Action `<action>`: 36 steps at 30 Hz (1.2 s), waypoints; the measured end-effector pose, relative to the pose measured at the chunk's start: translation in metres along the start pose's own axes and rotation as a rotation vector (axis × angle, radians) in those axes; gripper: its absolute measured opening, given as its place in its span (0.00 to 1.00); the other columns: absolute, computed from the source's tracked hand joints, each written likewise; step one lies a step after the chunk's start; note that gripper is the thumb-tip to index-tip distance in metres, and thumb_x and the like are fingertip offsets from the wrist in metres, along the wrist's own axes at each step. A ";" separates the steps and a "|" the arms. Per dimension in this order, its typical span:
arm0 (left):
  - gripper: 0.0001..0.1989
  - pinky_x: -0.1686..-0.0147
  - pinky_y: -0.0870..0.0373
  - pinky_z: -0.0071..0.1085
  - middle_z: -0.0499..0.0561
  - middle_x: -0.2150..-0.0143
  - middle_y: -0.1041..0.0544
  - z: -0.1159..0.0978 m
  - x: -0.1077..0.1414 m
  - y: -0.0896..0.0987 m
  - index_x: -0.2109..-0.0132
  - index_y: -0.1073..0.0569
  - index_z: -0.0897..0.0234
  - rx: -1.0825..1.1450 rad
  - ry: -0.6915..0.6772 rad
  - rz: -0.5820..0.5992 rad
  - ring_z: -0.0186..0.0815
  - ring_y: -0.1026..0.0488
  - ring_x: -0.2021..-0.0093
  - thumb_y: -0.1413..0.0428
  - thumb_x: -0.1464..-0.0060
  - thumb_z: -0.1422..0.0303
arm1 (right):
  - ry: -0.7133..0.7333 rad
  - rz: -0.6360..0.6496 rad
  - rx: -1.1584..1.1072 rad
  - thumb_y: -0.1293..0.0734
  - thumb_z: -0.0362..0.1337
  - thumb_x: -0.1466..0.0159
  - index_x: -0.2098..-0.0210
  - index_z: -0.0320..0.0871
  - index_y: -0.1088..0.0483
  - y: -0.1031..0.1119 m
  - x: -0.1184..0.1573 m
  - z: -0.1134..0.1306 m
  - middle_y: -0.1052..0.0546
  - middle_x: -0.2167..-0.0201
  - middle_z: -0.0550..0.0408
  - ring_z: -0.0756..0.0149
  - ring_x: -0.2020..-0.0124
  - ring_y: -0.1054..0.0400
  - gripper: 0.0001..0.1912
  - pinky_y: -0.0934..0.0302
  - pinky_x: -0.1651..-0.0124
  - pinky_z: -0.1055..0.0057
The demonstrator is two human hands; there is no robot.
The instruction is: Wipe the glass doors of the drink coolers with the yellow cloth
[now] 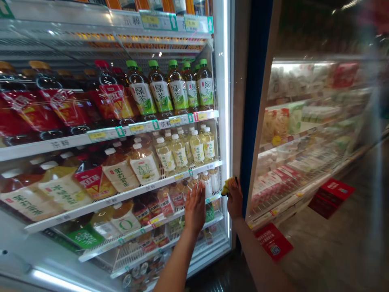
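Both of my arms reach forward from the bottom of the head view. My left hand [195, 207] is raised in front of the lower drink shelves, with its fingers extended and nothing in it. My right hand [235, 199] holds a yellow and dark cloth [227, 186] against or close to the right edge of the cooler, beside the lit strip [227, 121]. Whether the left palm touches the glass cannot be made out. Behind the glass stand green tea bottles [178, 91] and, lower down, pale yellow bottles [180, 153].
Large dark red tea bottles [114, 97] fill the cooler's left side. Right of the dark blue panel [258, 81] is an open chilled display [304, 158] with packaged goods. Red signs [275, 242] jut out at its lower edge, above the floor [337, 251].
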State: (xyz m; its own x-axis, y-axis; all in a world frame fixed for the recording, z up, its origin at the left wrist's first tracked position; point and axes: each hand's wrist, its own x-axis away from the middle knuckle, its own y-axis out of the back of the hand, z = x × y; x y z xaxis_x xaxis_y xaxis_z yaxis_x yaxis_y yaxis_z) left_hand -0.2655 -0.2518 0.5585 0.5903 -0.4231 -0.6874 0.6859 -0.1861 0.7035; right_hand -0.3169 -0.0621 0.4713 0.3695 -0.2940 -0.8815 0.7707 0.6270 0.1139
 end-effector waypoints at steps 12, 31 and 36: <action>0.43 0.28 0.49 0.52 0.57 0.25 0.42 0.010 0.044 -0.002 0.24 0.62 0.58 0.019 0.099 0.144 0.44 0.49 0.24 0.54 0.40 0.83 | 0.019 0.126 -0.088 0.47 0.26 0.27 0.28 0.54 0.44 -0.009 0.021 0.033 0.36 0.30 0.50 0.56 0.23 0.57 0.31 0.46 0.29 0.39; 0.42 0.26 0.61 0.58 0.57 0.22 0.54 0.042 0.076 0.027 0.24 0.54 0.60 -0.058 0.196 0.264 0.46 0.61 0.22 0.52 0.42 0.82 | -0.001 0.150 -0.060 0.47 0.24 0.30 0.31 0.45 0.37 -0.031 0.028 0.088 0.36 0.30 0.50 0.53 0.22 0.65 0.31 0.51 0.26 0.41; 0.41 0.26 0.62 0.58 0.58 0.22 0.55 0.048 0.084 0.032 0.24 0.54 0.61 -0.089 0.213 0.232 0.47 0.60 0.22 0.51 0.41 0.80 | 0.196 0.298 0.004 0.43 0.23 0.32 0.34 0.52 0.33 -0.020 0.053 0.105 0.27 0.35 0.57 0.59 0.23 0.58 0.31 0.50 0.25 0.48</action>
State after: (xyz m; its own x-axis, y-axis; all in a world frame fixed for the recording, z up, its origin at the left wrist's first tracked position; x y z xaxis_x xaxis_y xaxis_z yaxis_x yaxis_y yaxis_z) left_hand -0.2145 -0.3363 0.5316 0.8044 -0.2488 -0.5394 0.5515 -0.0244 0.8338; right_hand -0.2581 -0.1660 0.4699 0.4719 0.0454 -0.8805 0.6462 0.6617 0.3804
